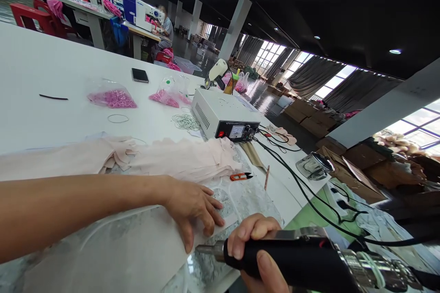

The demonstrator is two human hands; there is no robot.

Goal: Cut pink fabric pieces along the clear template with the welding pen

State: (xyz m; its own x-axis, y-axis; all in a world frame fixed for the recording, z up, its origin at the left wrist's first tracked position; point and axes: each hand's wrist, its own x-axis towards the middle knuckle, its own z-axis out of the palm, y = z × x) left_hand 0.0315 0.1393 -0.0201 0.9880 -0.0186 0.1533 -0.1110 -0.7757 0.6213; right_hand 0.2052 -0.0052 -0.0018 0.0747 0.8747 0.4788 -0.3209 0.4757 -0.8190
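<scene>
My left hand [194, 206] rests with fingers spread, its fingertips pressing down near the edge of a pale flat sheet [123, 247] on a clear, marked work mat [254, 197]. In my right hand [256, 247] is a black ultrasonic cutter [288, 256], fingers wrapped round its body. The cutter's metal tip points left, close by my left thumb; whether it touches the sheet I cannot tell. Pale pink fabric pieces [182, 158] lie just beyond my left hand. Orange thread snips [241, 176] sit beside that fabric.
A white generator box [223, 114] stands behind the fabric, with black cables [292, 174] running right. Bags of pink rings [112, 96], a phone [140, 75] and a glass jar [314, 166] are on the table. People work at sewing machines [144, 13] farther off.
</scene>
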